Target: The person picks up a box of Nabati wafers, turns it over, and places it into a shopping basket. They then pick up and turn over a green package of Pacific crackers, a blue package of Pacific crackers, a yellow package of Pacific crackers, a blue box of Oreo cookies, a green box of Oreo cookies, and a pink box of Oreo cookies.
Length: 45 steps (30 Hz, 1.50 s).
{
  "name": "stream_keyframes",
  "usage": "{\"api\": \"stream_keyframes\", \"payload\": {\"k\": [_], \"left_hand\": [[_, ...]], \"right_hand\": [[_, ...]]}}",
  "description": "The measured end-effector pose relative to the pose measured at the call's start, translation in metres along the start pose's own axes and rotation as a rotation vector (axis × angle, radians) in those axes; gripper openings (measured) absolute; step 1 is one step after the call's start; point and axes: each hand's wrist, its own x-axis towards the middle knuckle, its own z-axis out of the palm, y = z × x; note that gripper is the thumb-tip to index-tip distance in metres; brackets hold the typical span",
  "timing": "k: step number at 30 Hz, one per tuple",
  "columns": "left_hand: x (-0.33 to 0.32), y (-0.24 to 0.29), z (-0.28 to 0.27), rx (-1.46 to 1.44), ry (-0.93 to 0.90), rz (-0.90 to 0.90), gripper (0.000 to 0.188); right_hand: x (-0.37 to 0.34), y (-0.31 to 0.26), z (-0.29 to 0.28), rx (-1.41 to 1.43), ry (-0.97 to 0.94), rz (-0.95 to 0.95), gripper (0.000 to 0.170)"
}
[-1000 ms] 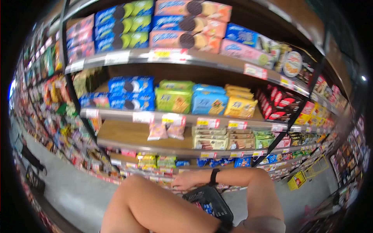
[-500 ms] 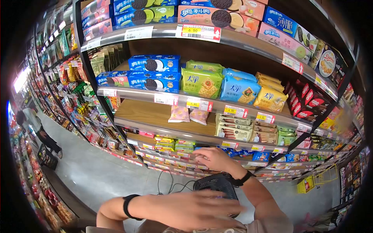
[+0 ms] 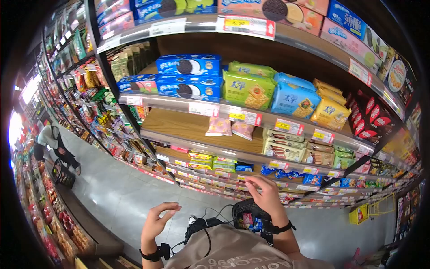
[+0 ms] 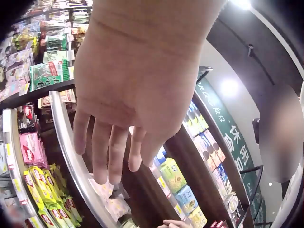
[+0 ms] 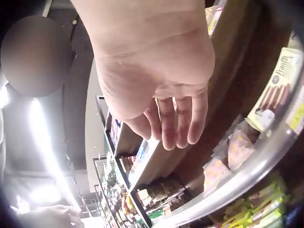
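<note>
Low in the head view, both of the person's bare hands are raised before the snack shelves, empty and relaxed. At seven o'clock the left hand (image 3: pixel 156 220) is open, its fingers gently bent. At five o'clock the right hand (image 3: pixel 267 197) is open too, its fingers loosely curved, just above a black basket (image 3: pixel 242 210) with colorful packs (image 3: pixel 253 222) inside. Two pink packets (image 3: pixel 219 127) lie on a wooden shelf (image 3: pixel 179 127) near the middle. On the shelf above them, blue cookie boxes (image 3: pixel 188 87) sit at eleven o'clock, green cracker packs (image 3: pixel 248 89) at one, light blue packs (image 3: pixel 294 101) at two and yellow packs (image 3: pixel 330 114) at three. Another person (image 3: pixel 58 148) is at nine o'clock, a yellow basket (image 3: pixel 359 214) at four.

In the left wrist view, the left hand hangs from twelve o'clock, fingers apart and pointing toward six. The pink packets are at seven o'clock; the green cracker packs are at five.

In the right wrist view, the right hand also comes down from twelve, fingers softly bent. The pink packets lie at four o'clock behind a shiny shelf edge (image 5: pixel 237 178), a cream-colored pack (image 5: pixel 278 92) at three. The pale blur between seven and eight is probably the left hand.
</note>
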Motion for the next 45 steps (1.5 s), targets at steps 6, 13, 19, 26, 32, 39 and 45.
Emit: {"api": "stream_keyframes", "payload": {"k": [6, 13, 19, 26, 32, 39, 45], "left_hand": [[0.012, 0.020, -0.003, 0.094, -0.069, 0.079, 0.028], [-0.014, 0.023, -0.011, 0.240, -0.068, 0.205, 0.035], [-0.057, 0.021, -0.023, 0.124, 0.128, 0.097, 0.034], [-0.078, 0.003, -0.027, 0.043, 0.287, -0.015, 0.029], [-0.054, 0.004, -0.025, 0.047, 0.243, -0.001, 0.025], [-0.012, -0.014, -0.015, -0.052, 0.265, 0.171, 0.022], [0.004, -0.025, -0.027, -0.229, 0.243, 0.186, 0.020]], "right_hand": [[0.073, -0.037, -0.036, -0.168, 0.179, -0.225, 0.020], [0.173, -0.063, -0.078, -0.399, 0.316, -0.403, 0.035], [0.237, -0.063, -0.083, -0.475, 0.100, -0.289, 0.047], [0.261, -0.034, -0.081, -0.486, -0.027, -0.142, 0.055], [0.257, -0.049, -0.078, -0.515, -0.014, -0.212, 0.049], [0.252, -0.075, -0.068, -0.617, 0.093, -0.326, 0.044], [0.244, -0.082, -0.060, -0.602, 0.296, -0.484, 0.047]]}}
